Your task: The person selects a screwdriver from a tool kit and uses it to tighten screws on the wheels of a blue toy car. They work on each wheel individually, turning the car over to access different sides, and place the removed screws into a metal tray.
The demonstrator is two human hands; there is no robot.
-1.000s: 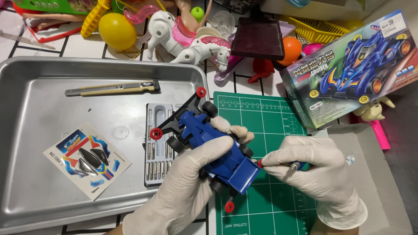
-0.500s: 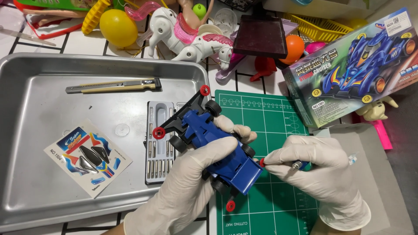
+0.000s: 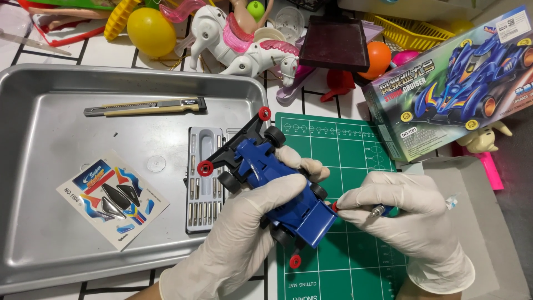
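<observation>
Wrapped around the blue toy car (image 3: 277, 189) at centre frame, my left hand (image 3: 244, 233) holds it tilted above the green cutting mat (image 3: 355, 261). Body, wheels and red rollers look fitted; the sticker sheet (image 3: 111, 197) in the tray (image 3: 50, 100) at left seems unused. My right hand (image 3: 405, 216) pinches a small screwdriver (image 3: 377, 210) against the car's side.

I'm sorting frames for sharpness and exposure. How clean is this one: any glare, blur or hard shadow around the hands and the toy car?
Head view: even overhead light, sharp across the frame; the blue toy car and both gloved hands, left hand and right hand, show no motion blur. Soft sheen on the metal tray, not blown out. Only faint shadows beneath the hands on the green cutting mat.
</observation>
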